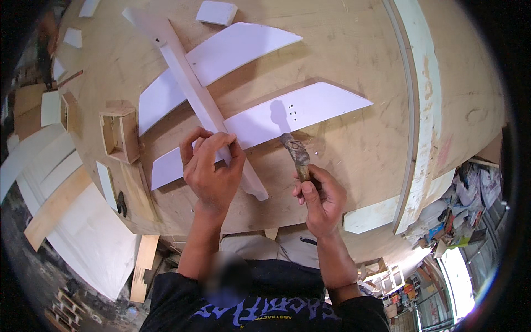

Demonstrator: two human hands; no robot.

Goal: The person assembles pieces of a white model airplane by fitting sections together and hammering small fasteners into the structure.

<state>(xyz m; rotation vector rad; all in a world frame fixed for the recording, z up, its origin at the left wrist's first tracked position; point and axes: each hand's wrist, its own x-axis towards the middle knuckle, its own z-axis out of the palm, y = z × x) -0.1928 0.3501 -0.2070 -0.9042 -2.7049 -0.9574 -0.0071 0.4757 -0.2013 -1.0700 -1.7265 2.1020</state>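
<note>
A long white beam (193, 91) lies slanted across the wooden table. White boards with angled ends stick out from its sides, among them an upper right board (243, 50) and a lower right board (332, 105) with several dark holes. At the beam's lower part, my left hand (213, 163) pinches with thumb and fingertips; what sits in the pinch is too small to make out. My right hand (323, 202) is wrapped round the handle of a hammer (297, 152), its worn brownish head raised near the lower right board, right of the left hand.
An open wooden box (121, 135) stands at the left, near a narrow white strip (106, 182) and a small black object (121, 203). A white block (217, 13) lies at the far side. Along the right runs a long pale board (423, 110). Large sheets (94, 232) lean lower left.
</note>
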